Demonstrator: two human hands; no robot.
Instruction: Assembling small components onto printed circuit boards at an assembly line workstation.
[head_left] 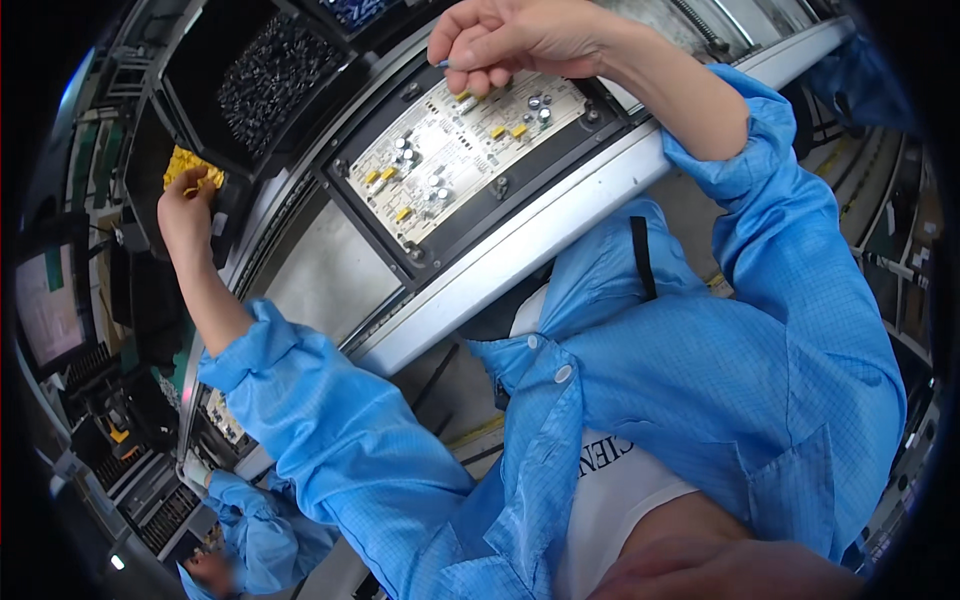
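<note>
My left hand (188, 208) reaches into a dark bin at the left. Its fingers are curled together at a heap of small yellow electronic components (190, 166), and what lies between the fingertips is hidden. My right hand (510, 45) hovers over the far edge of a pale circuit board (440, 150). Between its thumb and finger it pinches a small blue component (442, 65). Yellow block components and round capacitors stand on the board, which sits in a black frame (375, 235).
A silver rail (530, 255) runs along the near side of the frame. Beyond the board, a bin holds many black components (280, 85), beside another with blue parts (355, 10). A monitor (50, 305) stands far left. A co-worker in blue (265, 530) works at lower left.
</note>
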